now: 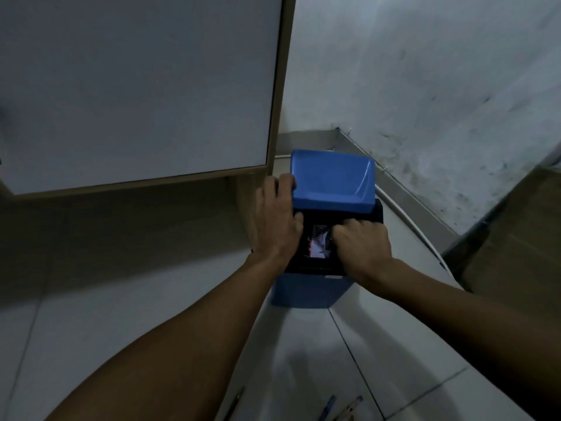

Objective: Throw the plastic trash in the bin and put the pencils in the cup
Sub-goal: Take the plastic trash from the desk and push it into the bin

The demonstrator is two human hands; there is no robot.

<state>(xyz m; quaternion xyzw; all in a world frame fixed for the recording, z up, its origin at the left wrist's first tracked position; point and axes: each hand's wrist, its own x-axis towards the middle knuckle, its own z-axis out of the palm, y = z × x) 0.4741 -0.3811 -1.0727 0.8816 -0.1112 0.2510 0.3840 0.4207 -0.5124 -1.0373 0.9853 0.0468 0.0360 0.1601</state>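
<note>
A blue bin (306,294) with a black rim stands on the floor beside a table leg. Its blue swing lid (331,177) is tilted up, and my left hand (277,220) grips the lid's left edge. My right hand (361,247) reaches over the dark opening with curled fingers. Inside the opening lies shiny plastic trash (318,241), right at my right fingertips; whether the fingers still hold it is unclear. Several pencils (329,407) lie on the floor tiles at the bottom edge of the view. No cup is in view.
A white table top (136,86) with a wooden edge fills the upper left, above the bin. A stained wall (425,86) runs behind the bin. A brown box or cabinet (522,238) stands at the right.
</note>
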